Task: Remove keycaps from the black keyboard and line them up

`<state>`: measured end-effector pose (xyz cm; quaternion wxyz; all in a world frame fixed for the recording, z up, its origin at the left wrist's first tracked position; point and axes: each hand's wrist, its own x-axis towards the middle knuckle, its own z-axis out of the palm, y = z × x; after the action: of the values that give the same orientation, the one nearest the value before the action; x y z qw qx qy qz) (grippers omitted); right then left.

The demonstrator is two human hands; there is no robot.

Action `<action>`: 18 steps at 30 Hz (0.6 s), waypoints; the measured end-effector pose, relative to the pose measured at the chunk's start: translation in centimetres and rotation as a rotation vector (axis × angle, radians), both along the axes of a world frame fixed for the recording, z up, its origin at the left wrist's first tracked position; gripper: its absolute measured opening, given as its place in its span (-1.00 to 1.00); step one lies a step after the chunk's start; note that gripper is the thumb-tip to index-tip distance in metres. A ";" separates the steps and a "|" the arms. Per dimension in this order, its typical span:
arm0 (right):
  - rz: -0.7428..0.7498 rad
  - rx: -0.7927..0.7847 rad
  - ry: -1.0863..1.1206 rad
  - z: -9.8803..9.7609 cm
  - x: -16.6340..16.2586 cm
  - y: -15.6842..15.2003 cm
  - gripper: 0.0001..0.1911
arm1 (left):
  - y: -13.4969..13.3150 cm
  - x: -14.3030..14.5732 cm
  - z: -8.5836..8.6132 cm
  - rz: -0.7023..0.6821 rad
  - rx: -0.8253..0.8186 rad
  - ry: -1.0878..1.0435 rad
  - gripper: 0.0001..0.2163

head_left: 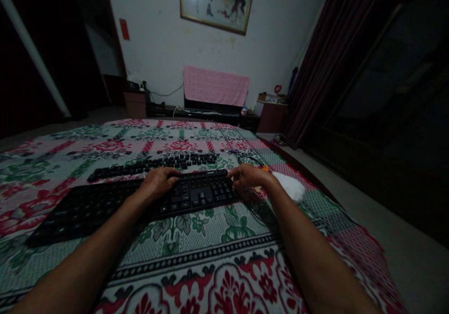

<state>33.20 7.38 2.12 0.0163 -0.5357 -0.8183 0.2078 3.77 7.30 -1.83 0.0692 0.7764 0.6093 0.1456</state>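
Note:
A long black keyboard (196,192) lies slantwise on the flowered bedspread, its left part in deep shadow. My left hand (159,181) grips its back edge near the middle, thumb on top and fingers reaching over the rim. At the right end, my right hand (247,176) has its fingers bent around the back corner beside the number pad. Whether a small piece is between those fingertips is too dark to tell. Behind the keyboard, a strip of small black keys (150,165) is spread in uneven rows.
A white cloth-like bundle (289,186) lies right of my right wrist, with a small orange item (265,168) close by. A dark cable (257,213) loops over the bedspread (210,239). Beyond the bed, a pink towel (215,85) covers a screen on a low stand.

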 end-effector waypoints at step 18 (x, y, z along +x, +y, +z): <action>0.025 0.003 0.054 0.2 -0.1 -0.4 -0.64 | 0.1 0.0 0.0 -0.022 0.017 0.023 -0.68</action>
<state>33.05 6.99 2.30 0.0362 -0.5195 -0.8246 0.2211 3.72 7.38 -1.84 0.0574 0.7851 0.6004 0.1412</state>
